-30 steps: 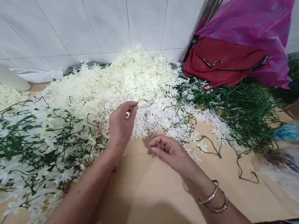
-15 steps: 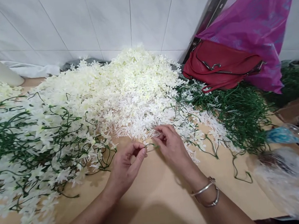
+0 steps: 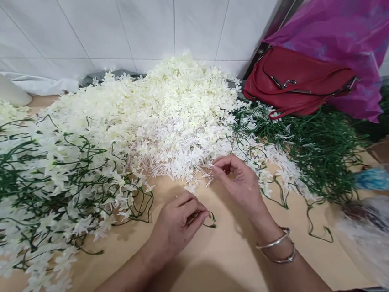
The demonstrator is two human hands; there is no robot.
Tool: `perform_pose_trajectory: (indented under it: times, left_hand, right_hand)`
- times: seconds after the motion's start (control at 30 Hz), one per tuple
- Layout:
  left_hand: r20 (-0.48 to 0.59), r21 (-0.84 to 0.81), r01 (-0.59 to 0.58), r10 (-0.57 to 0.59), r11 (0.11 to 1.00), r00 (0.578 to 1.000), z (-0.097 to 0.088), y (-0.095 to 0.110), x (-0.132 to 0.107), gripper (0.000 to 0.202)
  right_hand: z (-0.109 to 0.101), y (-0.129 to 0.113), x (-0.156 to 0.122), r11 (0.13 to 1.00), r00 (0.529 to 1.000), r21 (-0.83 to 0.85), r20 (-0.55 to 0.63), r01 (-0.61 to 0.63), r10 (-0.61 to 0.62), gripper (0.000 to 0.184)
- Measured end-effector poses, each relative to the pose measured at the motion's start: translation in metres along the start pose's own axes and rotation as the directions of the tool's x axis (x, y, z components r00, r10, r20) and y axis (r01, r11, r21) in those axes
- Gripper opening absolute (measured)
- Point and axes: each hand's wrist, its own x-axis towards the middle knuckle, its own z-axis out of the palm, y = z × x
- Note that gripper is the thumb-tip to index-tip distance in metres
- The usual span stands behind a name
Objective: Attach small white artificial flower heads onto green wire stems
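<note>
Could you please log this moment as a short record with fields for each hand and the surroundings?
left hand: closed on a thin green stem, low over the table
right hand: fingertips pinching at the edge of the white flower pile
right wrist: two metal bangles
left side: flowers on green stems
right side: bare green stems, red bag, purple plastic sheet

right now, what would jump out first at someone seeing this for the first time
The big heap of white artificial flowers fills the table's middle and left, up to the tiled wall. Next, the red handbag under a magenta plastic sheet at the back right. In front, the left hand pinches a thin green stem, while the right hand fingers the heap's near edge.
</note>
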Motion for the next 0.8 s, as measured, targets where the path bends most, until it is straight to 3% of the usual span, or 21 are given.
perform_pose_trajectory:
  times: [0.23, 0.43, 0.5, 0.6, 0.7, 0.8]
  left_hand:
    - [-0.021, 0.154, -0.052, 0.056, 0.987, 0.998, 0.007, -0.001, -0.002, 0.007]
    - [-0.307, 0.28, 0.129, -0.039, 0.951, 0.951, -0.001, -0.008, 0.0, 0.021]
    - [-0.321, 0.332, 0.179, -0.067, 0.926, 0.945, -0.003, -0.012, 0.003, 0.024]
    - [-0.272, 0.368, 0.193, -0.093, 0.91, 0.958, -0.003, -0.015, 0.005, 0.012]
    - [-0.274, 0.284, 0.192, -0.112, 0.939, 0.955, -0.003, -0.014, 0.006, 0.009]
    - [-0.355, 0.028, 0.295, -0.266, 0.955, 0.896, -0.006, -0.012, 0.007, 0.007]
  right_hand:
    - [0.001, -0.001, -0.002, 1.0, 1.0, 0.021, -0.002, -0.018, 0.018, 0.004]
    - [0.001, -0.005, -0.005, 0.998, 0.997, -0.016, 0.037, 0.062, -0.061, 0.007]
    - [0.001, -0.006, -0.005, 0.996, 0.996, -0.035, 0.039, 0.077, -0.076, 0.007]
    - [0.002, -0.009, -0.005, 0.997, 0.994, -0.033, 0.078, 0.074, -0.071, 0.009]
    - [0.005, -0.013, -0.007, 0.997, 0.986, 0.008, 0.146, 0.079, -0.079, 0.01]
    - [0.012, -0.017, -0.011, 0.995, 0.977, 0.071, 0.196, 0.074, -0.087, 0.011]
